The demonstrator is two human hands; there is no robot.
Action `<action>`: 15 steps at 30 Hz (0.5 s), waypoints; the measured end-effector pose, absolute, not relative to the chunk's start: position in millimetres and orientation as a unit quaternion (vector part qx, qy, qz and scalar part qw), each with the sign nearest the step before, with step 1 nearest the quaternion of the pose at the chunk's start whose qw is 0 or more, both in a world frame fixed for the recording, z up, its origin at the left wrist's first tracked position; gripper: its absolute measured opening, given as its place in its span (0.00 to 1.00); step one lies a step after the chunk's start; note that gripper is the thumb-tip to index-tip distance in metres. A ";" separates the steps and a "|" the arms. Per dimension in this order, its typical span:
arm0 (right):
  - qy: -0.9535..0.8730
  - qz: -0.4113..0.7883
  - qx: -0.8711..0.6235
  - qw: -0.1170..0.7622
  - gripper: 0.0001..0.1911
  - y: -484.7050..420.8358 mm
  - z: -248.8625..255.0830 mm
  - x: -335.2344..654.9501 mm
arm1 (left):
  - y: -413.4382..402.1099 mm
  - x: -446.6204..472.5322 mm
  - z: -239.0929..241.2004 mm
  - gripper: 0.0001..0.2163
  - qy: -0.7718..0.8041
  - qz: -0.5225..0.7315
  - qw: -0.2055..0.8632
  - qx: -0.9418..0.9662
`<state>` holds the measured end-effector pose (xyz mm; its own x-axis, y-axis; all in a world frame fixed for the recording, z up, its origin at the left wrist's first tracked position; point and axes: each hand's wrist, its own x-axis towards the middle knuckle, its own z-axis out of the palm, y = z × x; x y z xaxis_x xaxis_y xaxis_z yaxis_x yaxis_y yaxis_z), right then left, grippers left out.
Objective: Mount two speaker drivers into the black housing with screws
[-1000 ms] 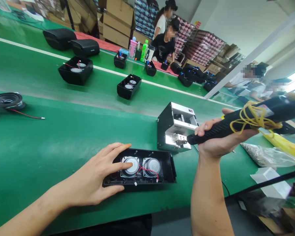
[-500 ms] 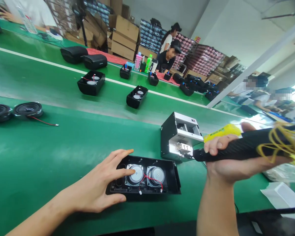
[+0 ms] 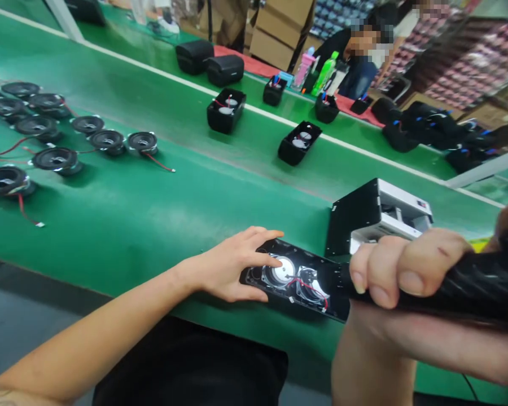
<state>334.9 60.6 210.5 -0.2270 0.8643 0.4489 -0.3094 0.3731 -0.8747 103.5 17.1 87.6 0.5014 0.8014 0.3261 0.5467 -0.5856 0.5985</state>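
While my left hand (image 3: pixel 231 270) lies spread flat, fingers open and gripping nothing, its fingertips press on the near-left end of the open speaker housing (image 3: pixel 294 279), with one finger resting against the left of the two round drivers (image 3: pixel 283 269) inside. That housing sits on the green bench top (image 3: pixel 152 214) straight ahead of me, its long axis running left to right and tipping a little toward me at the right end, where red wires (image 3: pixel 311 286) cross the second driver. My right hand (image 3: pixel 406 270) is curled tight around the black electric screwdriver (image 3: pixel 449 287), which lies nearly level with its front end pointing left at the right end of the housing; I cannot tell whether the tip touches it, since my knuckles cover that spot. So the left hand is the one on the housing, and the right comes at it from the right, close beside it. Just behind the housing stands the black-and-silver screw feeder box (image 3: pixel 376 217). Loose speaker cones (image 3: pixel 55 160) lie well apart to my far left, and other housings (image 3: pixel 298 144) ride the belt beyond.
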 end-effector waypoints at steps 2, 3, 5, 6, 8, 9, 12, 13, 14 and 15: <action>-0.576 0.531 -0.185 0.593 0.20 58.3 198.9 318.8 | 18.2 104.3 86.1 0.27 0.403 0.292 0.196 0.845; -0.574 0.538 -0.167 0.594 0.20 59.0 193.2 313.5 | 18.6 104.8 85.8 0.27 0.404 0.289 0.189 0.847; -0.599 0.545 -0.130 0.572 0.22 63.4 182.8 308.5 | 19.4 105.6 85.7 0.27 0.402 0.285 0.183 0.850; -0.617 0.548 -0.110 0.554 0.25 66.3 178.4 308.0 | 19.7 105.9 85.8 0.28 0.402 0.284 0.183 0.851; -0.649 0.548 -0.072 0.523 0.29 70.6 171.4 308.0 | 20.2 106.5 85.8 0.28 0.402 0.284 0.182 0.851; -0.652 0.545 -0.073 0.522 0.30 71.2 168.6 307.4 | 20.3 106.8 85.7 0.27 0.401 0.286 0.182 0.851; -0.609 0.542 -0.135 0.564 0.29 65.9 162.6 301.9 | 20.8 107.8 84.6 0.26 0.400 0.291 0.185 0.849; -0.593 0.540 -0.155 0.577 0.29 62.9 161.2 299.4 | 20.9 108.1 84.1 0.26 0.399 0.291 0.186 0.849; -0.581 0.539 -0.170 0.586 0.29 60.1 160.0 297.2 | 21.0 108.4 83.7 0.26 0.400 0.292 0.187 0.848; -0.579 0.536 -0.173 0.589 0.30 57.8 159.1 295.3 | 21.0 108.7 83.5 0.26 0.400 0.293 0.187 0.848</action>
<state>295.3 57.8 159.1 -0.2458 0.8322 0.4969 -0.4321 0.3648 -0.8247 108.7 21.0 83.5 0.5090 0.7879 0.3466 0.5688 -0.6101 0.5516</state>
